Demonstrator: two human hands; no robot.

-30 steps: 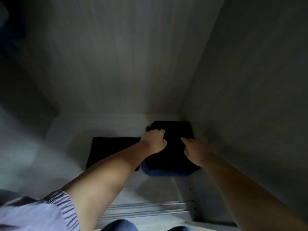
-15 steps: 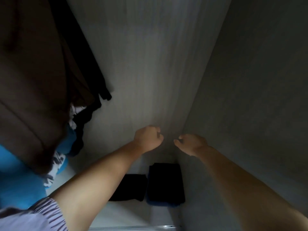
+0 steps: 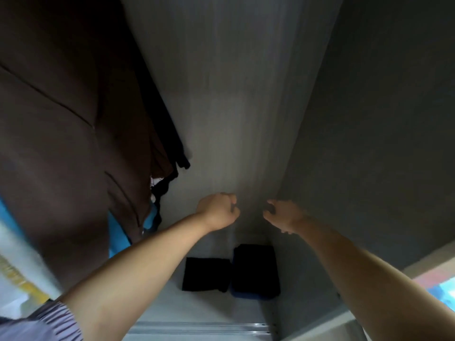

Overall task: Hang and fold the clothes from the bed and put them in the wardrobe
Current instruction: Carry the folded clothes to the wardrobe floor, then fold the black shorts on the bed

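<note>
Home bedroom setting, camera looking down into an open wardrobe point(image 3: 246, 94): pale wood-grain back panel, grey side wall on the right, white floor board at the bottom. Brown garment point(image 3: 61, 143) hanging at left, with darker and blue clothes hanging behind it. Two folded dark clothes sitting side by side on the wardrobe floor: black stack point(image 3: 205, 274) left, dark stack on blue point(image 3: 256, 271) right, against the side wall. Metal sliding-door track point(image 3: 197, 327) running along the front edge. Lighting dim, image blurring at the edges.

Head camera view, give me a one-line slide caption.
Both hands, left and right, raised empty above two folded dark clothes on the wardrobe floor.
</note>
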